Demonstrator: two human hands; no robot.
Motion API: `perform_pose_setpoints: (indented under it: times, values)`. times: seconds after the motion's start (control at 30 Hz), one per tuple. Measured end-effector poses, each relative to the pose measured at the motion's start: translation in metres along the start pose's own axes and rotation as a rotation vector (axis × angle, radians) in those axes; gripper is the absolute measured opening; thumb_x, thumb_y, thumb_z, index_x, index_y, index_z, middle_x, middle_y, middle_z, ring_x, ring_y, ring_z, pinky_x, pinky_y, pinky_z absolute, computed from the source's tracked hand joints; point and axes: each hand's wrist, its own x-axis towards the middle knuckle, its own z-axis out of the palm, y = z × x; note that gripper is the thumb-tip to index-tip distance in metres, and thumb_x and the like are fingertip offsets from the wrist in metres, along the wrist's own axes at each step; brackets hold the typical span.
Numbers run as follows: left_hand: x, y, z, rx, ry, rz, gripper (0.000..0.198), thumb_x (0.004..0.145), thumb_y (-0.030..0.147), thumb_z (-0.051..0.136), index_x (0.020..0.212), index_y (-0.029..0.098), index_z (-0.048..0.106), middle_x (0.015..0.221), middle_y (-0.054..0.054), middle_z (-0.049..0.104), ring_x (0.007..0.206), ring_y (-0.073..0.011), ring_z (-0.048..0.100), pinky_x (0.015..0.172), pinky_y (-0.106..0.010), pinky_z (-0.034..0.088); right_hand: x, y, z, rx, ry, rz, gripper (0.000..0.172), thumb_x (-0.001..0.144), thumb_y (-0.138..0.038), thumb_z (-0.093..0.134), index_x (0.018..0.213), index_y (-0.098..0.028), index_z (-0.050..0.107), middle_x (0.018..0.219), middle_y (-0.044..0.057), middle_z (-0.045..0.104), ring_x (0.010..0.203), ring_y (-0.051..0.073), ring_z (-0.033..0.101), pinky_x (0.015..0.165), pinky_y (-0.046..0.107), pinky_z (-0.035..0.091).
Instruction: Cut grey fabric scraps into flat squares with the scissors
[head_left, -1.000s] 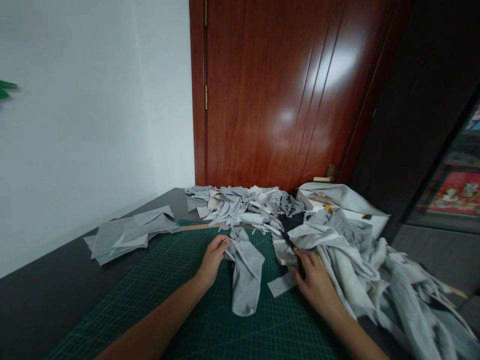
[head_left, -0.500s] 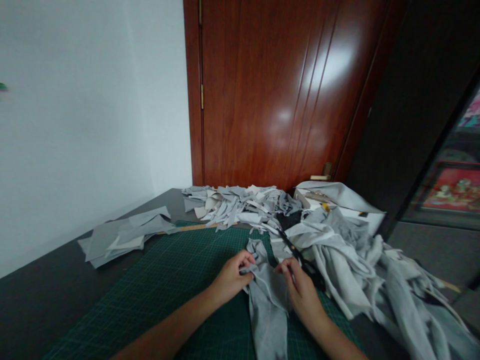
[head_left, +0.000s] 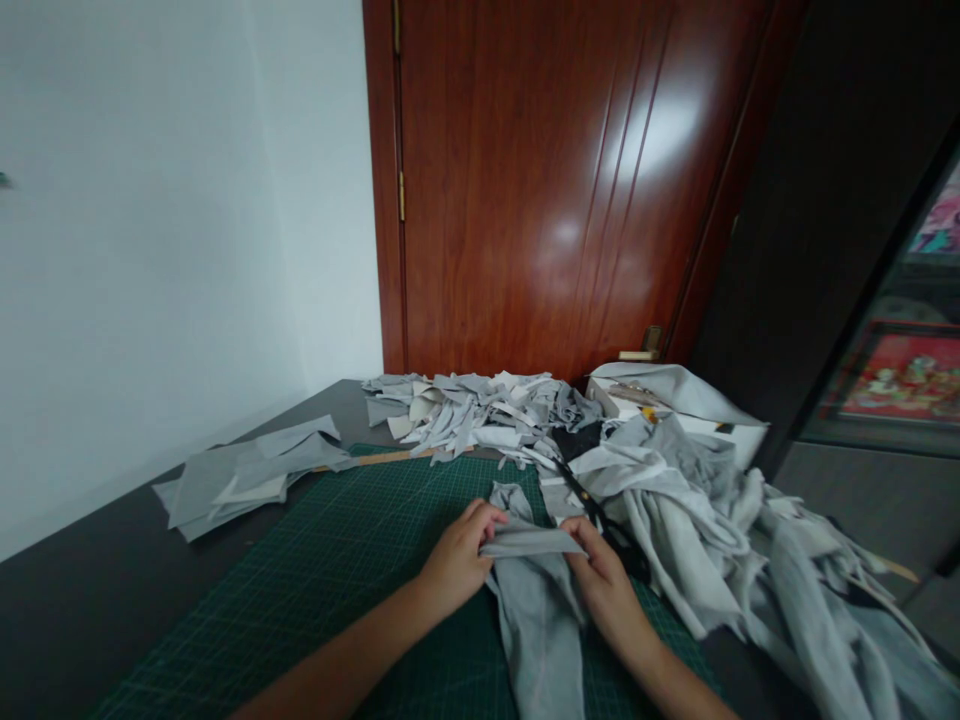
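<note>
A long piece of grey fabric (head_left: 536, 610) lies lengthwise over the green cutting mat (head_left: 360, 540), its near end running out of the bottom of the view. Between my hands a folded band of it is stretched crosswise. My left hand (head_left: 461, 550) pinches the band's left end, fingers closed. At the right end, my right hand (head_left: 600, 565) grips the cloth between thumb and fingers. Black scissors (head_left: 600, 515) lie just beyond my right hand, beside the fabric heap.
A heap of grey cloth (head_left: 690, 500) spreads along the right side. Small fabric scraps (head_left: 480, 405) are piled at the back, near a white box (head_left: 720, 430). Flat grey pieces (head_left: 247, 470) lie at left. A wooden ruler-like strip (head_left: 390, 457) borders the mat. Behind stands a brown door (head_left: 525, 200).
The cloth between my hands, loosely bunched before, is now folded and drawn into a straight crosswise band. Both hands stay in nearly the same place.
</note>
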Motion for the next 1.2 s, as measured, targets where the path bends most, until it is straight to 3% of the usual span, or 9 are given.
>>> perform_pose_setpoints:
  times: [0.17,0.37,0.47,0.57,0.67,0.77,0.93,1.07,1.2]
  values:
    - [0.009,-0.031,-0.026,0.146,0.135,-0.011,0.050,0.057,-0.001,0.044,0.098,0.021,0.062,0.094,-0.003,0.053,0.088,-0.0192,0.056,0.082,-0.030,0.045,0.000,-0.004,0.002,0.224,-0.018,0.135,0.027,0.078,-0.047,0.060,0.077,-0.020,0.056,0.071,-0.002,0.052,0.069,0.017,0.048,0.063,0.024,0.039]
    - [0.020,-0.061,-0.056,0.043,0.370,-0.187,0.023,0.066,0.011,0.049,0.079,0.021,0.066,0.085,-0.003,0.060,0.090,-0.0222,0.059,0.088,-0.034,0.045,0.001,0.000,-0.001,0.410,0.028,0.232,0.031,0.073,-0.049,0.070,0.074,-0.020,0.058,0.065,-0.004,0.053,0.061,0.014,0.047,0.057,0.022,0.037]
    - [0.023,-0.074,-0.071,-0.151,0.497,-0.347,0.009,0.066,0.024,0.057,0.069,0.020,0.065,0.074,-0.002,0.062,0.080,-0.0222,0.060,0.073,-0.031,0.048,0.003,-0.003,-0.004,0.496,0.080,0.288,0.033,0.069,-0.049,0.074,0.070,-0.020,0.060,0.061,-0.004,0.055,0.057,0.014,0.048,0.055,0.022,0.036]
    - [0.023,-0.084,-0.079,-0.279,0.538,-0.456,0.023,0.067,0.041,0.057,0.058,0.020,0.056,0.050,0.002,0.051,0.049,-0.0165,0.050,0.047,-0.025,0.039,0.004,-0.009,-0.006,0.505,0.152,0.332,0.035,0.062,-0.052,0.078,0.068,-0.019,0.068,0.069,0.001,0.068,0.073,0.021,0.059,0.068,0.027,0.044]
    - [0.020,-0.088,-0.080,-0.376,0.568,-0.485,0.036,0.069,0.054,0.050,0.055,0.021,0.047,0.043,0.006,0.042,0.036,-0.0112,0.038,0.037,-0.021,0.029,0.003,-0.012,-0.007,0.499,0.179,0.408,0.039,0.058,-0.056,0.080,0.073,-0.020,0.075,0.084,0.005,0.075,0.094,0.028,0.062,0.085,0.033,0.045]
    - [0.019,-0.084,-0.076,-0.474,0.582,-0.485,0.040,0.068,0.059,0.050,0.058,0.021,0.045,0.042,0.007,0.042,0.034,-0.0090,0.035,0.034,-0.019,0.026,0.002,-0.014,-0.007,0.511,0.131,0.458,0.041,0.057,-0.057,0.081,0.074,-0.021,0.077,0.088,0.005,0.077,0.096,0.029,0.063,0.087,0.034,0.045]
    - [0.023,-0.070,-0.082,-0.558,0.643,-0.456,0.037,0.070,0.054,0.054,0.058,0.020,0.045,0.043,0.006,0.045,0.034,-0.0085,0.038,0.033,-0.019,0.030,0.000,-0.018,-0.006,0.612,-0.091,0.479,0.038,0.065,-0.049,0.079,0.084,-0.017,0.077,0.079,0.006,0.075,0.077,0.024,0.066,0.073,0.030,0.047]
    - [0.027,-0.047,-0.116,-0.493,0.922,-0.310,0.034,0.079,0.046,0.053,0.061,0.019,0.049,0.047,0.005,0.050,0.039,-0.0092,0.046,0.037,-0.019,0.038,-0.005,-0.023,0.001,0.714,-0.265,0.451,0.033,0.070,-0.044,0.078,0.086,-0.015,0.075,0.068,0.002,0.071,0.060,0.014,0.060,0.060,0.022,0.042]
    - [0.030,-0.005,-0.156,-0.535,1.158,-0.082,0.030,0.083,0.038,0.056,0.063,0.017,0.049,0.050,0.008,0.048,0.040,-0.0061,0.045,0.039,-0.015,0.039,-0.019,-0.034,0.005,0.760,-0.460,0.503,0.033,0.067,-0.044,0.082,0.079,-0.015,0.074,0.068,0.001,0.069,0.057,0.010,0.058,0.057,0.018,0.041]
